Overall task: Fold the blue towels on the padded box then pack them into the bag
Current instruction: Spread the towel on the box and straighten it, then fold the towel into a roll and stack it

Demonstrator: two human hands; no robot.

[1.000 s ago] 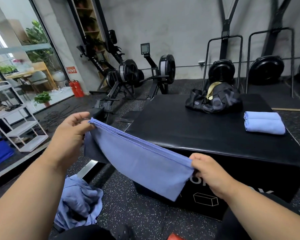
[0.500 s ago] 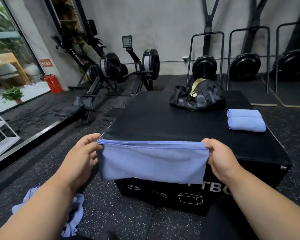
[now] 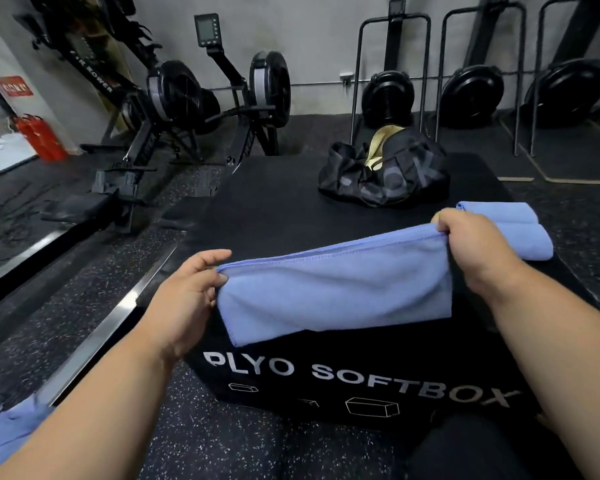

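Both hands pinch the top hem of a doubled blue towel [image 3: 333, 292]: the left hand [image 3: 184, 299] nips its left corner between thumb and fingers, the right hand [image 3: 471, 251] grips the right corner, held higher. The towel's long axis runs hand to hand, hanging over the box [image 3: 274, 216] front edge, so laying it down means moving forward. Soft, fuzzy cloth; stitched hem. Folded towels [image 3: 513, 230] lie behind the right hand, the slack black bag [image 3: 388, 171] beyond.

Both bare forearms reach forward; left hand [image 3: 184, 299] and right hand [image 3: 471, 247] each pinch something, right fingers apparently curled.
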